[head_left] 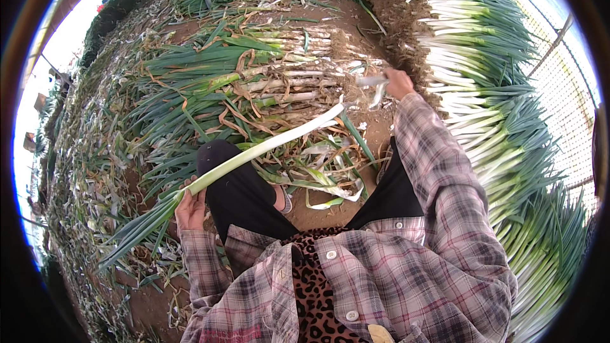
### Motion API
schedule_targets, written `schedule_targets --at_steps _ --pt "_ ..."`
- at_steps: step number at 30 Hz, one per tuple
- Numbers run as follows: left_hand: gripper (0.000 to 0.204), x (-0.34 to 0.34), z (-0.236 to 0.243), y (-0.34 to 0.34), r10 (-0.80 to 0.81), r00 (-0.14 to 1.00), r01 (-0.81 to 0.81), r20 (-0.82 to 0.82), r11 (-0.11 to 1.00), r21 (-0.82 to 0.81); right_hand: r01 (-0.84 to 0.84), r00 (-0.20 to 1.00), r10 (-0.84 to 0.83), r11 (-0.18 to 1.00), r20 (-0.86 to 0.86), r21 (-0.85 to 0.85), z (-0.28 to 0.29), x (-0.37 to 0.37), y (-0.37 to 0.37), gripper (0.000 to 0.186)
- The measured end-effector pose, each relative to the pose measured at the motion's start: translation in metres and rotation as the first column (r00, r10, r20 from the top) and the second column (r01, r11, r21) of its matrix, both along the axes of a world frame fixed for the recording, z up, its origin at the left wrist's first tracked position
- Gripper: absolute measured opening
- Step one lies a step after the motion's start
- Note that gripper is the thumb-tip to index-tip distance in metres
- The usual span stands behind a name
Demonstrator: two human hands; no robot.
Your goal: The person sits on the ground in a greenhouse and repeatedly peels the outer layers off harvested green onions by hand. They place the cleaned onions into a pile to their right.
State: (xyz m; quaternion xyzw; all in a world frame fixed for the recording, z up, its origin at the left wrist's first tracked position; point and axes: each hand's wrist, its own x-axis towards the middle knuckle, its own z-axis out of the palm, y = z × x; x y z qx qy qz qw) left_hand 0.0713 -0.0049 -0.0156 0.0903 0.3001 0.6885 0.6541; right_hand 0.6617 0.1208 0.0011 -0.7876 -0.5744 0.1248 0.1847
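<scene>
Left fingers (189,211) hold a clean-looking onion (267,145), right fingers (399,84) a blurred thing (373,81); beyond them, unpeeled onions (298,82) seem unfinished, while white-stemmed onions (454,75) rightward look done.

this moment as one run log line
left hand: holding green onion | right hand: at blurred pale object, grip unclear | front: browned onion pile | right side: white-stalked onion row

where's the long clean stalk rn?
Head view, left of centre: the clean stalk is in the left hand, slanting across the picture in front of the left knee.
</scene>
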Motion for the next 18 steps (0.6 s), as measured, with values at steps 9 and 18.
schedule_targets --at_steps 9,18 --pt "0.016 -0.019 0.021 0.02 0.048 0.993 -0.064 -0.106 0.986 -0.155 -0.596 0.699 0.542 0.802 -0.466 0.038 -0.002 -0.092 -0.013 0.065" --pt "0.02 -0.005 0.013 0.074 0.439 0.897 -0.429 -0.04 0.847 -0.315 -0.676 0.529 0.76 0.647 -0.378 0.354 0.032 -0.148 -0.082 0.028"
